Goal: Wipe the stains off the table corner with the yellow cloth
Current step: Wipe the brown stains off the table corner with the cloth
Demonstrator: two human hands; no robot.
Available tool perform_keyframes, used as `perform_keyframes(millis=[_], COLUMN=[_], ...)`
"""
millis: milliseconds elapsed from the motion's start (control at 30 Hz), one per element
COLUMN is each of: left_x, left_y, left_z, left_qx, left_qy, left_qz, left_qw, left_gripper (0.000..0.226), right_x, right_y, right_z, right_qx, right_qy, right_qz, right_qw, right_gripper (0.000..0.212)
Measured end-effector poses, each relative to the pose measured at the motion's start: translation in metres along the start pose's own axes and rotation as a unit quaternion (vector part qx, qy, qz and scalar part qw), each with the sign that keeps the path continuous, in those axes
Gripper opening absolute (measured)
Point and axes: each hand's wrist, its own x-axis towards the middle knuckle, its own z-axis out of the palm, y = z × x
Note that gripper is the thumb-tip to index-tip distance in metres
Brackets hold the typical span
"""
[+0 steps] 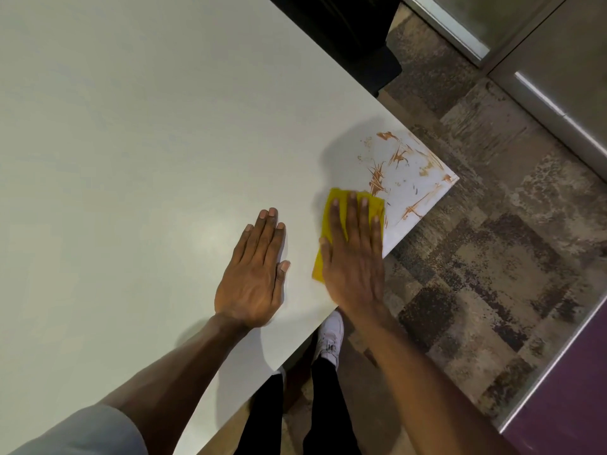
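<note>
Orange-brown streaky stains point(399, 169) cover the right corner of the white table point(147, 126). A folded yellow cloth point(335, 205) lies flat on the table just short of the stains. My right hand point(353, 254) presses flat on the cloth, fingers stretched toward the corner, covering most of it. My left hand point(256, 270) rests palm down on the bare table to the left of the cloth, fingers together, holding nothing.
The table edge runs diagonally past my right wrist; below it are my legs and a white shoe point(330, 339). A black chair point(354, 37) stands at the far side. Patterned carpet point(476, 257) and metal-edged cabinets point(558, 77) lie to the right.
</note>
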Motion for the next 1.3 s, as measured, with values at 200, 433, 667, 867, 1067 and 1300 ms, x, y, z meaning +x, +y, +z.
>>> perform_keyframes(millis=[200, 433, 667, 867, 1067, 1300], left_x=[-0.002, 0.0, -0.001, 0.0, -0.001, 0.0], left_y=[0.0, -0.001, -0.001, -0.002, -0.002, -0.003], left_z=[0.001, 0.0, 0.002, 0.002, 0.002, 0.001], left_qx=[-0.004, -0.018, -0.024, -0.019, -0.02, -0.001], left_qy=[-0.005, -0.009, -0.005, 0.0, -0.003, 0.001], left_qz=[-0.004, -0.008, -0.003, 0.001, -0.002, 0.007], left_qw=[1.0, 1.0, 1.0, 1.0, 1.0, 1.0], left_gripper=[0.069, 0.069, 0.07, 0.071, 0.071, 0.07], right_x=[0.013, -0.023, -0.02, -0.021, -0.018, -0.021], right_y=[-0.01, 0.009, 0.019, 0.046, 0.029, 0.047], right_z=[-0.002, -0.001, -0.003, -0.005, -0.002, -0.005], right_qx=[0.018, 0.026, 0.027, 0.027, 0.032, 0.02], right_qy=[0.005, -0.014, -0.006, -0.011, -0.013, -0.006], right_qz=[0.035, 0.002, -0.017, -0.055, -0.028, -0.049], right_qw=[0.999, 1.0, 0.999, 0.998, 0.999, 0.999], right_gripper=[0.067, 0.067, 0.066, 0.062, 0.063, 0.063])
